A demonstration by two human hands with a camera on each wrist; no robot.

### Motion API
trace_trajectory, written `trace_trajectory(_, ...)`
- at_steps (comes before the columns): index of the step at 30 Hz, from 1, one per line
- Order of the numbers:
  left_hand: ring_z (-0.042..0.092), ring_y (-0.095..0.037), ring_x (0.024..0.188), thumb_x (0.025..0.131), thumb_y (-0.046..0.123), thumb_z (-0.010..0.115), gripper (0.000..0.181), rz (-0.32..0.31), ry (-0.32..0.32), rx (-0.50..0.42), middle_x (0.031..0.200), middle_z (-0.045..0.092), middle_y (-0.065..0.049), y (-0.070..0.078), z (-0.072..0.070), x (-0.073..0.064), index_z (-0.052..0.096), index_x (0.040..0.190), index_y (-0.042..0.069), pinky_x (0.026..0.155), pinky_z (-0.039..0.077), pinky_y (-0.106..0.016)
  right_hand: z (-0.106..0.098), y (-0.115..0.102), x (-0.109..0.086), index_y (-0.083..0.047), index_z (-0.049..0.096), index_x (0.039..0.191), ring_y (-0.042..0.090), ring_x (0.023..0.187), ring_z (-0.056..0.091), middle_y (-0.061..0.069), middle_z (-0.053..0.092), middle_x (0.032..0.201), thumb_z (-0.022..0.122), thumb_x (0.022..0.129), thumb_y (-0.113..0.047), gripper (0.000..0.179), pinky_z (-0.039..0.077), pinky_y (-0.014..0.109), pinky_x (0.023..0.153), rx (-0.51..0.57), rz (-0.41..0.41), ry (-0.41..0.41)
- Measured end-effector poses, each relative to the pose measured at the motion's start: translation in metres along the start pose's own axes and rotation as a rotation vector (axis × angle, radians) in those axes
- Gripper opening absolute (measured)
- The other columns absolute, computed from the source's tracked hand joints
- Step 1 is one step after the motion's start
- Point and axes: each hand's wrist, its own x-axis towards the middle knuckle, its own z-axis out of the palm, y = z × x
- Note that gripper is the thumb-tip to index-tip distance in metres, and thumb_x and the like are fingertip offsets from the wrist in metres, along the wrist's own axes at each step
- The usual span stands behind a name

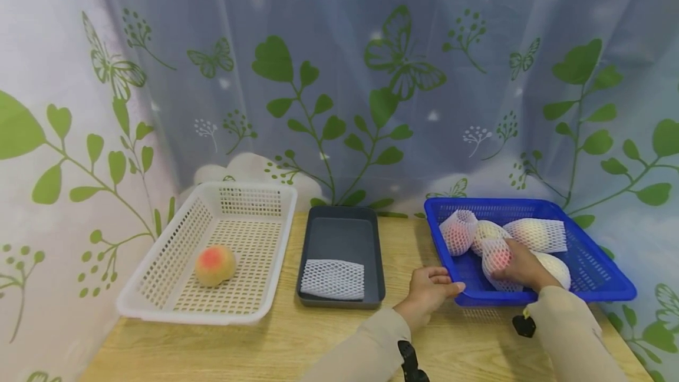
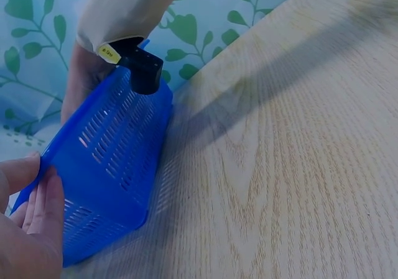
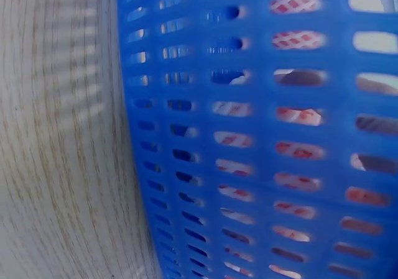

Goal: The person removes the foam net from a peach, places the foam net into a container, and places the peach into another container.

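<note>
Progress: I judge this to be early on, since I count one bare peach (image 1: 214, 265) and one loose net sleeve (image 1: 333, 280), both apart from the wrapped fruit
Left over: five netted fruits by my count, including the held one, so most of the work looks undone to me
White basket (image 1: 191, 315): stands toward the left edge of the surface (image 1: 265, 346); the bare peach sits on its floor, nearer the front edge
Grey tray (image 1: 340, 237): between the two baskets; the net sleeve lies flat across its front end, near the front corners
Blue basket (image 1: 594, 273): toward the right edge of the surface, all five netted fruits inside, four of them (image 1: 458, 233) gathered about the held one
Held peach (image 1: 492, 258): in its net, near the blue basket's front edge
Right hand (image 1: 522, 267): fingers grasping that netted peach; my right wrist view gets mostly blue basket wall, with pinkish fruit and netting behind the slots
Left hand (image 1: 427, 293): fingers and thumb pinching the blue basket's rim by its front left corner
</note>
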Motion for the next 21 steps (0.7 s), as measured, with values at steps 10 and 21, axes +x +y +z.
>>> trace_trajectory(10, 0.065, -0.016, 0.072, 0.075, -0.009, 0.075, 0.033, -0.005, -0.005, -0.002, 0.086, 0.064, -0.008, -0.001, 0.0, 0.001, 0.063, 0.104, -0.002, 0.069, 0.058, -0.031, -0.008, -0.011, -0.009, 0.022, 0.033, 0.131, 0.046, 0.099, 0.054, 0.039, 0.05, 0.117, 0.082, 0.069, -0.01, 0.085, 0.044, 0.06, 0.085, 0.122, 0.031, -0.013)
trace_trajectory(21, 0.065, -0.016, 0.072, 0.075, -0.011, 0.074, 0.032, -0.005, -0.009, -0.031, 0.085, 0.064, -0.008, 0.0, 0.0, 0.001, 0.063, 0.104, -0.002, 0.07, 0.058, -0.031, -0.022, -0.026, -0.023, 0.019, 0.021, 0.139, 0.052, 0.111, 0.047, 0.042, 0.039, 0.13, 0.077, 0.079, -0.021, 0.091, 0.042, 0.061, 0.089, 0.167, 0.088, -0.047)
